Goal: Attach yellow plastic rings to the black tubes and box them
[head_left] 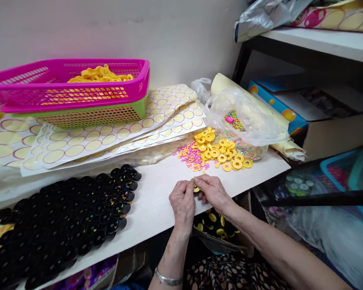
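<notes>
My left hand (182, 203) and my right hand (212, 190) meet above the front edge of the white table, fingertips together. Both pinch a small yellow plastic ring piece (196, 188), mostly hidden by the fingers. Just beyond them lies a heap of yellow ring pieces with short tabs (220, 149). Left of that heap, small pink and yellow beads (193, 157) are scattered on the table. Many black round cups (78, 213) stand packed in rows at the left, some with coloured bits inside.
A pink basket (93, 96) holding yellow pieces sits in a green one, on sheets of round stickers (109, 141). Behind the heap is a clear bag of coloured beads (238, 121). A box (218, 229) with black and yellow pieces stands below the table edge. Shelving (329, 42) rises at right.
</notes>
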`<state>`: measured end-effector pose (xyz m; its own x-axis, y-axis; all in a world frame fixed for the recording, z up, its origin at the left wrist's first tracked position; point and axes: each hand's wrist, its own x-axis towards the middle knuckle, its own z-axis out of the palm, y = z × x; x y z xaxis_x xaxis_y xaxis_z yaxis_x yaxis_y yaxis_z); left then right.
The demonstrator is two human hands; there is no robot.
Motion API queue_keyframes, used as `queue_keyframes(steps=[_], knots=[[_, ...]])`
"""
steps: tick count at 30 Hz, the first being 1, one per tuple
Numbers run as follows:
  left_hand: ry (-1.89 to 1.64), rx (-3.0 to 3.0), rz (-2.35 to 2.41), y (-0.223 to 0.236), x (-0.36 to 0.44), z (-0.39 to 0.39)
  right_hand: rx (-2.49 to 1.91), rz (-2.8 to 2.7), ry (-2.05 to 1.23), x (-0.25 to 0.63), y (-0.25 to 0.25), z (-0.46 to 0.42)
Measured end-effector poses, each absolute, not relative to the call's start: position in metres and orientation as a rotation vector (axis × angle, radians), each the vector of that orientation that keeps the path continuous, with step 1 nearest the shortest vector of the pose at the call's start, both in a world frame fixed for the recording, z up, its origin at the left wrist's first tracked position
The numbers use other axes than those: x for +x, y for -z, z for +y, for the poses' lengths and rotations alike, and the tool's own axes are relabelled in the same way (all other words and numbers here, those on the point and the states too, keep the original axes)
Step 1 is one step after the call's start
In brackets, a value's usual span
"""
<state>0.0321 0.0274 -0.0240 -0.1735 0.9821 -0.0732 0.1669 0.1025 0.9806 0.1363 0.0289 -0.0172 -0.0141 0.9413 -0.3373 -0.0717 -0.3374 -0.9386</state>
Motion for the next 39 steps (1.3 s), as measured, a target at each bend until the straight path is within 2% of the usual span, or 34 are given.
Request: queue_keyframes(steps=[6,12,19,28,32,39], knots=[[-1.196,0.911,1.474,0.017,0.038,0.029,-1.406,-0.870,-1.542,0.135,0.004,0.033],[-1.162,0.947,1.482,0.020,0.037,0.034,-1.414,-0.837,-1.654,0.140,0.008,0.043],[-1.078,0.772,1.333,0.019,0.033,0.037,-1.480,-0.860,-1.536,0.128,0.015,0.040],[-1.040,0.874,1.292,0.023,0.027,0.037,-1.238,-0.986,-1.701,0.143,0.012,0.030],[-0.949,0.853,1.333,0.016,0.027,0.042,-1.311,-0.964,-1.788,0.149,0.001,0.036],[-0.983,0.855,1.266,0.010,0.031,0.058,-1.392,-0.947,-1.790,0.150,-0.014,0.047]])
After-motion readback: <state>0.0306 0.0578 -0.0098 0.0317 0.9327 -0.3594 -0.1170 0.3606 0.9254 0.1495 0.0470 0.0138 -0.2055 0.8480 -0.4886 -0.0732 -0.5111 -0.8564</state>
